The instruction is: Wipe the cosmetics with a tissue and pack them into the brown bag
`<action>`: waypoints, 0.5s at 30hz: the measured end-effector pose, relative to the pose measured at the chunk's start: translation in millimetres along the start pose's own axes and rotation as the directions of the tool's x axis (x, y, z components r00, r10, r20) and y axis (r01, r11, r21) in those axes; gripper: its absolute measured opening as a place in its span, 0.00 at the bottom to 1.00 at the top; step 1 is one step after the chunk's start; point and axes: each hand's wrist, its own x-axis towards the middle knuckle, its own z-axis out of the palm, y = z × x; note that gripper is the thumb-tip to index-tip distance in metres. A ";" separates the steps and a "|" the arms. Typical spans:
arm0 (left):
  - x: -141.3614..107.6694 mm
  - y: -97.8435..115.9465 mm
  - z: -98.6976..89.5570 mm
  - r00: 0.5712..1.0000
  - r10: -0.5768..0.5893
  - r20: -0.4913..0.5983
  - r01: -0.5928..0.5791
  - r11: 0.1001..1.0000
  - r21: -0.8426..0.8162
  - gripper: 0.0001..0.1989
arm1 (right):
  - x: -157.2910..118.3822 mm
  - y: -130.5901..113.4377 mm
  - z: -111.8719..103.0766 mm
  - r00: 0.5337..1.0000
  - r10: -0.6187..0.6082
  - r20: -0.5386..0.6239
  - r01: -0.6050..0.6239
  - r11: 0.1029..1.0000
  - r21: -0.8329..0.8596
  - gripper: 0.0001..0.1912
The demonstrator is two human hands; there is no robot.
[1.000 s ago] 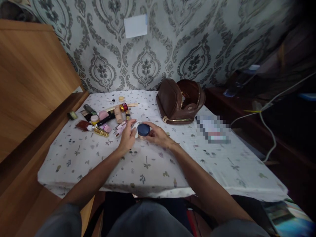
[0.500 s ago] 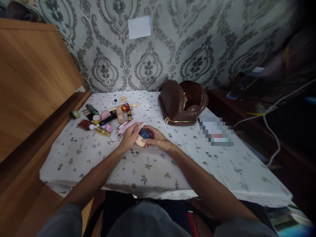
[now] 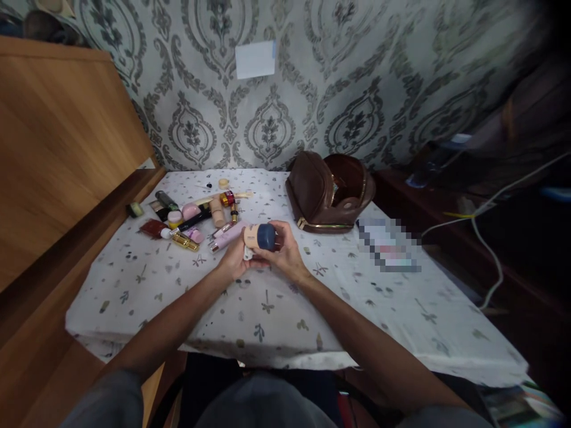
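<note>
A small beige bottle with a rounded dark blue cap lies sideways between my hands, just above the table. My right hand wraps round the cap end, thumb below it and fingers behind. My left hand grips the beige end from the left and below. Something small and white, perhaps a cloth or wipe, shows under the bottle at my left fingers; its kind is unclear. Just beyond my left hand lies a pale pink tube.
Several cosmetics lie at the left, among them a gold tube, a red-brown pouch and a beige bottle. An open brown bag stands at the back. A blurred-out flat object lies at the right, near a white cable.
The bottle has turned from tilted, mostly covered by my fingers, to lying sideways with its cap to the right. My left hand has shifted down, and the white thing now shows.
</note>
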 end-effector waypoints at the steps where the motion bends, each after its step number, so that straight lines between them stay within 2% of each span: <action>1: -1.1 -0.3 1.1 1.000 -0.018 0.015 0.017 1.000 0.019 0.25 | 0.4 2.5 -1.7 0.999 -0.018 -0.040 0.015 0.997 -0.080 0.34; 4: -0.8 -2.6 0.7 1.000 -0.022 0.008 0.021 0.995 0.096 0.28 | 1.7 8.6 -8.7 0.992 -0.077 -0.099 0.042 0.950 -0.309 0.31; 7: 2.4 -6.0 -6.3 0.987 0.151 -0.049 -0.133 0.957 0.257 0.30 | 2.4 8.8 -14.9 0.989 -0.141 -0.049 0.108 0.904 -0.413 0.26; 9: 3.5 -7.2 -13.0 0.944 0.326 -0.041 -0.279 0.862 0.422 0.30 | 2.0 5.5 -17.5 0.982 -0.188 0.013 0.174 0.880 -0.442 0.24; 11: 3.2 -6.5 -19.0 0.883 0.468 -0.025 -0.368 0.725 0.582 0.29 | 0.8 0.8 -18.7 0.973 -0.213 0.085 0.228 0.862 -0.452 0.23; 13: 2.1 -4.4 -22.5 0.842 0.538 -0.052 -0.367 0.640 0.675 0.28 | -1.1 -3.4 -18.4 0.968 -0.208 0.139 0.248 0.872 -0.422 0.24; 15: 0.9 -1.6 -22.9 0.827 0.560 -0.052 -0.348 0.582 0.736 0.28 | -2.9 -6.3 -16.5 0.975 -0.176 0.133 0.212 0.915 -0.344 0.27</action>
